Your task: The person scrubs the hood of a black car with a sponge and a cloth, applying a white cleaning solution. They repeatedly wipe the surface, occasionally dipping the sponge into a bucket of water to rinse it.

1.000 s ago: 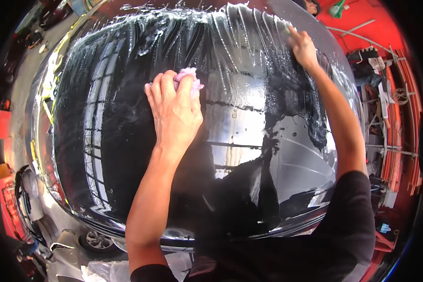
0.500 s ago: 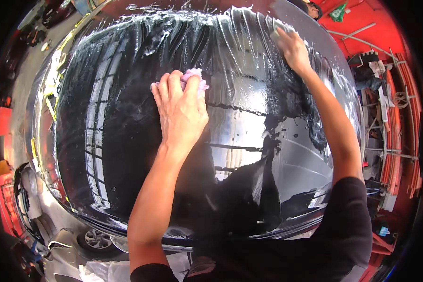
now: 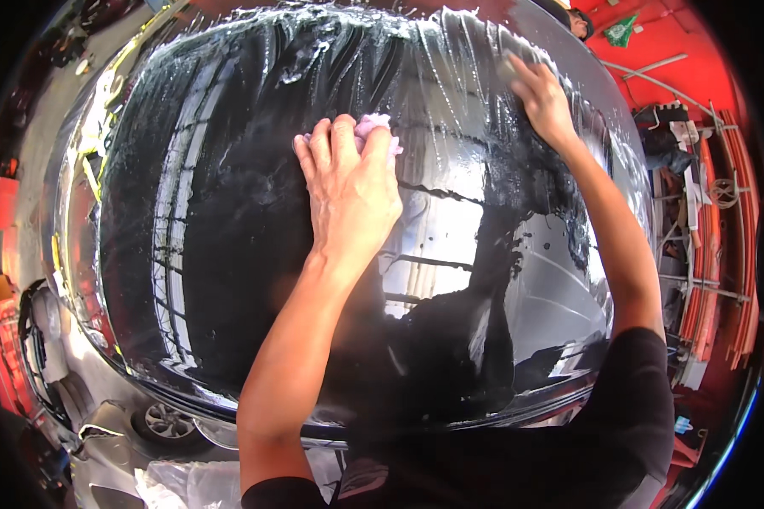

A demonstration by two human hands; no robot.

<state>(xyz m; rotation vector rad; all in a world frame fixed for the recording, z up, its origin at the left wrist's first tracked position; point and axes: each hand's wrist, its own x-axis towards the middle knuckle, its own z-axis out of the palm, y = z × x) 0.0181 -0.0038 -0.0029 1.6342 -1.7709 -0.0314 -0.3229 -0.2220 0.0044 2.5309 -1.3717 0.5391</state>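
A large, glossy black car panel (image 3: 238, 280) curves out before me, streaked with white suds (image 3: 382, 25) along its far part. My left hand (image 3: 352, 199) rests on the middle of the panel, its fingers curled over a crumpled pink-lilac cloth (image 3: 375, 127). Farther out on the right, my right hand (image 3: 545, 102) is at the wet, sudsy surface. Its fingers press round a small, flat greyish piece (image 3: 508, 69), which is blurred and mostly covered, so its kind does not show.
Metal racking with long orange-red bars (image 3: 709, 246) stands to the right, before a red wall (image 3: 654, 38). Part of a person's head (image 3: 579, 24) shows at the far right. Near left are a grey car with a wheel (image 3: 171, 420) and clear plastic sheeting (image 3: 199, 483).
The whole view has shifted a little. Against the suds, my right hand has come slightly nearer to me. My left hand keeps the cloth at about the same spot on the panel.
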